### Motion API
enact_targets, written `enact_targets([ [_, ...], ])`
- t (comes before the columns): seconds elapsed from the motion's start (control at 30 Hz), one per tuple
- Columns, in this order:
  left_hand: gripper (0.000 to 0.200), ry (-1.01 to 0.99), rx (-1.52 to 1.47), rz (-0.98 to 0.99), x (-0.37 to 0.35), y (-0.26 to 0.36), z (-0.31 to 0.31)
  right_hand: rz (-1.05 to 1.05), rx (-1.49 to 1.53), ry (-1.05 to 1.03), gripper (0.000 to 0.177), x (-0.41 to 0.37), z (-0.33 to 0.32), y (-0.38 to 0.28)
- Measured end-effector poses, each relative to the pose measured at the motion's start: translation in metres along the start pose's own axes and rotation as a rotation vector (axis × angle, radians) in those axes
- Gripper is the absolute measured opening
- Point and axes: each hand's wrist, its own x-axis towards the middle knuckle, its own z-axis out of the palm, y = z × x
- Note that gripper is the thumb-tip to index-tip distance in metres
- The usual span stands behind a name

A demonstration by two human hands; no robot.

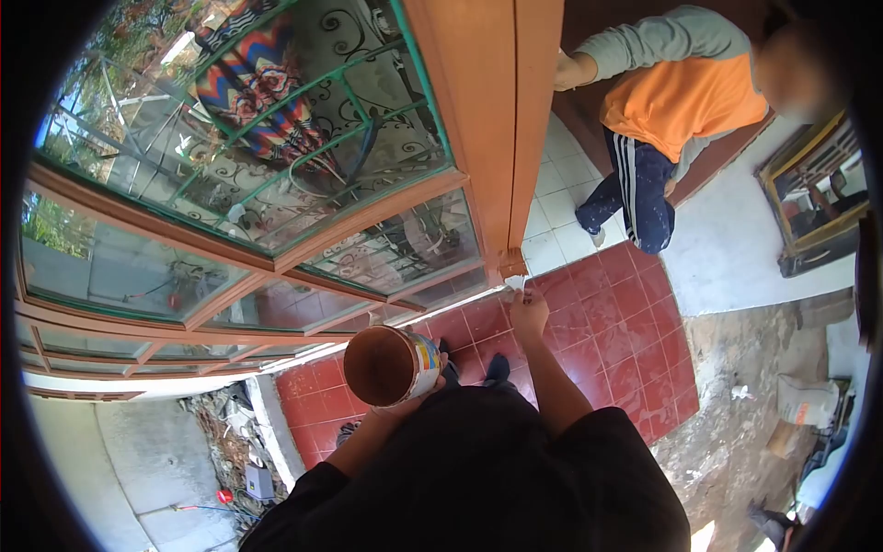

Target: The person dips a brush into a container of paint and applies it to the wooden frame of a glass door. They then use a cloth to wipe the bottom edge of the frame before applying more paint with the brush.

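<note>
**Head view, looking down.** The left hand [402, 410] is cupping a tin [394, 365] from beneath, with the fingers curling up its far side. The tin is sitting close to the body and tilted, its open mouth turned toward the camera and its inside coated brown.

The right hand [529, 313] is reaching away from the body to the foot of the wooden post [501, 166]. Its fingertips are pressing together on a small white piece [516, 282] — cloth, paper or brush, too small to tell. The piece is touching the post just above the red tiles [598, 322].

To the left is a glazed window [276, 138] with a green grille. At far right, another person in an orange top [681, 92] is laying a hand on the same post, higher up.

**Likely hazards.** The tin is tipped and resting on one palm, so it could spill onto the tiles if the wrist dips while attention is on the post. The second person's hand could also jar the post and knock the white piece off its spot.
</note>
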Motion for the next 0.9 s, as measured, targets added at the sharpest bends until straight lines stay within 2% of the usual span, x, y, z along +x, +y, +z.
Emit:
enact_targets([
  [0.03, 0.055, 0.011, 0.064, 0.015, -0.001, 0.001, 0.0, -0.018, -0.1, -0.003, 0.022, 0.002, -0.002, -0.008],
  [0.1, 0.054, 0.012, 0.124, 0.03, -0.005, 0.008, -0.003, -0.005, -0.072, -0.029, 0.023, 0.005, -0.005, -0.026],
  [0.17, 0.056, -0.002, 0.376, 0.093, -0.006, 0.015, -0.013, -0.002, -0.051, -0.049, 0.024, 0.006, -0.017, -0.064],
  [0.2, 0.056, -0.016, 0.364, 0.093, -0.006, 0.021, -0.017, 0.024, 0.018, -0.095, 0.023, 0.005, -0.024, -0.083],
  [0.27, 0.057, 0.03, -0.016, 0.039, -0.006, 0.033, -0.025, 0.036, 0.074, -0.137, 0.023, -0.002, -0.045, -0.127],
  [0.33, 0.061, 0.008, -0.046, 0.03, -0.005, 0.039, -0.025, 0.054, 0.342, -0.207, 0.02, -0.012, -0.068, -0.178],
  [0.4, 0.065, -0.008, -0.074, 0.018, -0.005, 0.042, -0.031, 0.006, 0.405, -0.203, 0.018, -0.025, -0.087, -0.221],
  [0.47, 0.072, -0.06, 0.446, 0.246, -0.005, 0.042, -0.037, -0.036, 0.472, -0.201, 0.016, -0.031, -0.096, -0.239],
  [0.5, 0.072, -0.067, 0.44, 0.242, -0.004, 0.043, -0.04, -0.046, 0.5, -0.18, 0.016, -0.033, -0.099, -0.243],
  [0.57, 0.071, -0.102, 0.16, 0.149, -0.007, 0.042, -0.031, -0.058, 0.523, -0.155, 0.016, -0.036, -0.096, -0.238],
  [0.6, 0.071, -0.105, 0.156, 0.142, -0.007, 0.042, -0.026, -0.078, 0.463, -0.162, 0.016, -0.033, -0.088, -0.22],
  [0.67, 0.07, -0.005, -0.125, 0.026, -0.007, 0.042, -0.02, -0.07, 0.353, -0.146, 0.014, -0.026, -0.067, -0.18],
  [0.8, 0.067, -0.032, -0.04, 0.017, -0.008, 0.047, -0.027, -0.033, 0.167, -0.093, 0.017, -0.009, -0.036, -0.099],
  [0.9, 0.065, 0.06, -0.149, -0.041, -0.005, 0.059, -0.039, -0.043, 0.011, -0.057, 0.024, -0.014, -0.036, -0.091],
])
